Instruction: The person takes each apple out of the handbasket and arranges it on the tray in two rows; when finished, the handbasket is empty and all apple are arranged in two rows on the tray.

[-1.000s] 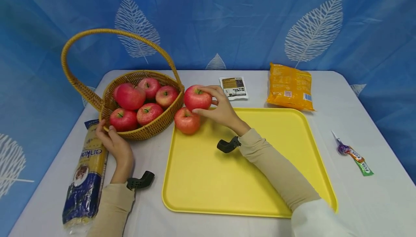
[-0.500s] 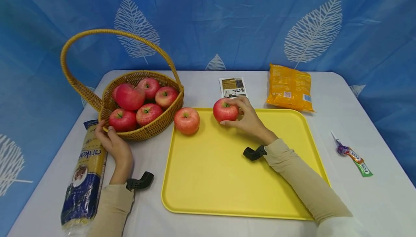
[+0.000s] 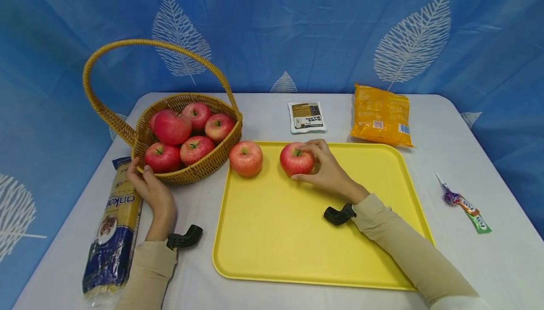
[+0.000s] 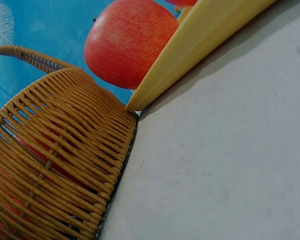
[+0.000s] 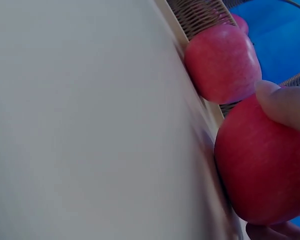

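Lowered apple (image 3: 296, 159) within right fingers (image 3: 312, 148)

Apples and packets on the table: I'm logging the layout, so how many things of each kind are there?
Apples in the basket: 5
Apples on the yellow tray: 2, one held by the right hand, one free
Packets: 4, orange, small white, blue noodle pack, thin sachet
Basket: 1
Tray: 1
Total: 13
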`<move>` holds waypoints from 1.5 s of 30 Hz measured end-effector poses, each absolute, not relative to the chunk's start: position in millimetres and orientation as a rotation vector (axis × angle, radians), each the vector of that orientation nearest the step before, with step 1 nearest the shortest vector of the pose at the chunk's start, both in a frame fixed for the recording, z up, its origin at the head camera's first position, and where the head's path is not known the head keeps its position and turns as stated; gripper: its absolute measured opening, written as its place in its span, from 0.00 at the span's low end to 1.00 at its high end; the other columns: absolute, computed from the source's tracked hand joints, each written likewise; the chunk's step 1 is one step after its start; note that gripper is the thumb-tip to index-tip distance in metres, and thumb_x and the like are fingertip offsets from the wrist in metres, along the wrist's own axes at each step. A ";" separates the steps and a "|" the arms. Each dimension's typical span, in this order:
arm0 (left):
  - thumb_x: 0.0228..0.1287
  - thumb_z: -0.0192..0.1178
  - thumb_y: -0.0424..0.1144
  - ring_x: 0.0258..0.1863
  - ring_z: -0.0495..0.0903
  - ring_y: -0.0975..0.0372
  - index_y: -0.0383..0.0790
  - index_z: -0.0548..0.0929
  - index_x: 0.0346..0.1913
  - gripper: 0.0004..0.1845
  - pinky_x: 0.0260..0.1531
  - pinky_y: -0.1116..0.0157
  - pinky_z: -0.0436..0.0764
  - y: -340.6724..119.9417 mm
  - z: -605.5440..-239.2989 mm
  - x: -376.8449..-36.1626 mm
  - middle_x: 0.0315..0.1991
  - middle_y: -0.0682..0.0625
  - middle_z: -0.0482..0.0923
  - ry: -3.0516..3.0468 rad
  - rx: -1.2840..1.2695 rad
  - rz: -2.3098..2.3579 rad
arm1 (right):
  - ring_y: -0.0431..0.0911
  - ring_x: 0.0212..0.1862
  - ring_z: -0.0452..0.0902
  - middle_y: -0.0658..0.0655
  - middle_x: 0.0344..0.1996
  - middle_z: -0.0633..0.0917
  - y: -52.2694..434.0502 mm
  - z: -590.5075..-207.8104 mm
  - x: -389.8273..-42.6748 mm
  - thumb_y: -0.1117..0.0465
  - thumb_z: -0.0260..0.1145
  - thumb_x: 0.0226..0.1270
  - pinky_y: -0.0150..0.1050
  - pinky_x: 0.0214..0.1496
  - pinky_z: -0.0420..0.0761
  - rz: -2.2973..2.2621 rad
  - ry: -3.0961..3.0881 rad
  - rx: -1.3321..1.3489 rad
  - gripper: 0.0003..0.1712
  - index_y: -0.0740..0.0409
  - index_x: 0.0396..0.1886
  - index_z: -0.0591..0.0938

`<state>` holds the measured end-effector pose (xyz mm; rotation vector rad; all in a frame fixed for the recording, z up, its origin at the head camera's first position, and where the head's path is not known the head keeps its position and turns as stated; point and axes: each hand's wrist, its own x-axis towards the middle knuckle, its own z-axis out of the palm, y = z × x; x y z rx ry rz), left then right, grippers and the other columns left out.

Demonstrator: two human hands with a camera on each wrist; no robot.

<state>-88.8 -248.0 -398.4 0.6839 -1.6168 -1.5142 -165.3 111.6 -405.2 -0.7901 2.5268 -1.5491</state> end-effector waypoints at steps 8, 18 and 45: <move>0.68 0.37 0.35 0.64 0.55 0.70 0.44 0.64 0.59 0.18 0.61 0.80 0.52 -248.1 -397.8 -85.0 0.63 0.53 0.60 -1.623 0.713 -1.525 | 0.50 0.55 0.69 0.55 0.53 0.63 112.7 -413.3 -159.9 0.52 0.76 0.39 0.47 0.57 0.73 -1.573 2.499 -0.738 0.46 0.44 0.61 0.65; 0.68 0.38 0.35 0.64 0.55 0.70 0.44 0.64 0.58 0.17 0.61 0.80 0.53 -247.7 -397.2 -87.1 0.63 0.54 0.59 -1.603 0.684 -1.538 | 0.53 0.59 0.64 0.62 0.58 0.64 106.6 -385.9 -149.5 0.62 0.74 0.44 0.52 0.61 0.67 -1.492 2.523 -0.759 0.49 0.59 0.65 0.59; 0.68 0.37 0.34 0.65 0.55 0.69 0.41 0.63 0.59 0.18 0.62 0.79 0.53 -247.2 -394.9 -87.0 0.64 0.51 0.59 -1.623 0.687 -1.532 | 0.50 0.61 0.64 0.60 0.61 0.61 119.7 -394.1 -163.4 0.52 0.75 0.41 0.49 0.60 0.69 -1.514 2.559 -0.808 0.53 0.42 0.67 0.56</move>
